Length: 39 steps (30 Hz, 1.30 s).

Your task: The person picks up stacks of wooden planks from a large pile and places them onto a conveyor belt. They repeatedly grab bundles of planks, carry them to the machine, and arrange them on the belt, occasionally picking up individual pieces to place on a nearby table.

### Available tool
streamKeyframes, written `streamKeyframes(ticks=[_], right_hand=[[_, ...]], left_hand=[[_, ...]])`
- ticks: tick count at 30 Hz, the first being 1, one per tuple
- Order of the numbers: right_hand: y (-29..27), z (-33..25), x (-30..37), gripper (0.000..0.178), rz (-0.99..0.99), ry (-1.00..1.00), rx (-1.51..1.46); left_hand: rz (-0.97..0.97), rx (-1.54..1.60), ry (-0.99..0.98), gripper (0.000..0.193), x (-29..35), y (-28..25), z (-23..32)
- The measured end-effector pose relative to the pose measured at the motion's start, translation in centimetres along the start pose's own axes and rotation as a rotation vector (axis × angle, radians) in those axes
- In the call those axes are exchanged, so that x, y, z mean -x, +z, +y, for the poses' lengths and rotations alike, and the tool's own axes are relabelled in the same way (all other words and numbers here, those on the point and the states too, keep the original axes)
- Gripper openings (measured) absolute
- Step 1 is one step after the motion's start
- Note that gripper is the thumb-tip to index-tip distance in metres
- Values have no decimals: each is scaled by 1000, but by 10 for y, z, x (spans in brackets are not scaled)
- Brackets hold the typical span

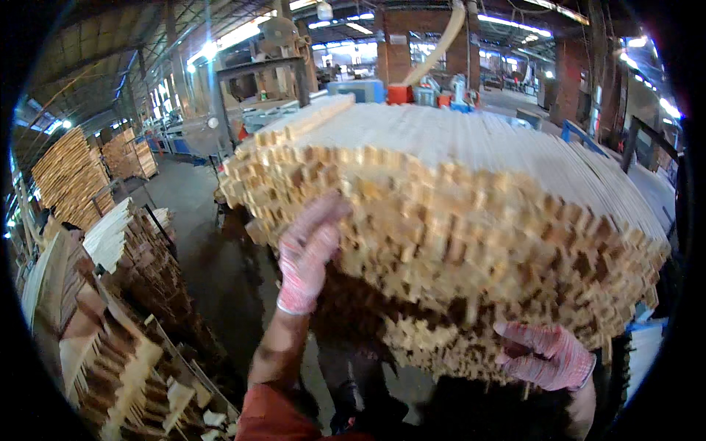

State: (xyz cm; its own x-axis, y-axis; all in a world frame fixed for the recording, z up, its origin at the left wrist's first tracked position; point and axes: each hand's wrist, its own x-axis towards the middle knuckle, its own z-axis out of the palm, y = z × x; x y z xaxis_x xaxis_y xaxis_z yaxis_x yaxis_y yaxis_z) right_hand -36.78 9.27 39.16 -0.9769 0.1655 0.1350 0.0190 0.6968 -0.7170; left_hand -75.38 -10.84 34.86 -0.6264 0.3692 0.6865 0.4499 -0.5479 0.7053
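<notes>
Wooden strips [478, 220] form the big stack [412, 132]. By its near face, left hand [305, 253] and right hand [548, 354] are loosely spread, pinching nothing; flat palms would probably even protruding ends best.

Here's the left hand [310, 253], in a pink-and-white glove, fingers stretched upward before the left part of a broad stack of wooden strips [441, 213]; contact is hard to call. Down to the right, the right hand [548, 353], gloved to match, holds thumb and fingers apart near the stack's lower edge. Below a dark gap, more strip ends [426, 342] show, blurred. A red sleeve [272, 415] covers the left forearm near the elbow. Over on the left, a tall timber pile [70, 176] leans across the view, and behind the big stack sits a red box [400, 93].
</notes>
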Motion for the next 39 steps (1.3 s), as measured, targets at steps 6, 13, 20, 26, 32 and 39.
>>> streamKeyframes(ticks=[6,13,20,26,32,39], right_hand=[[29,-61,-200,64,-9,-86,-45],[60,-105,-312,72,-207,-113,246],[79,-94,-350,72,-286,-153,191],[81,-67,-325,69,-111,-247,224],[71,-50,-263,71,-17,-233,144],[56,-43,-141,74,114,-145,97]], left_hand=[[111,-742,169,70,-238,-134,-7],[-449,-1296,-384,128,-399,-168,-79],[-702,-1437,-538,89,-437,-171,-135],[-402,-854,-444,89,-422,-189,-129],[-344,-370,-331,105,-372,-114,-39],[-637,23,-114,89,-250,36,38]])
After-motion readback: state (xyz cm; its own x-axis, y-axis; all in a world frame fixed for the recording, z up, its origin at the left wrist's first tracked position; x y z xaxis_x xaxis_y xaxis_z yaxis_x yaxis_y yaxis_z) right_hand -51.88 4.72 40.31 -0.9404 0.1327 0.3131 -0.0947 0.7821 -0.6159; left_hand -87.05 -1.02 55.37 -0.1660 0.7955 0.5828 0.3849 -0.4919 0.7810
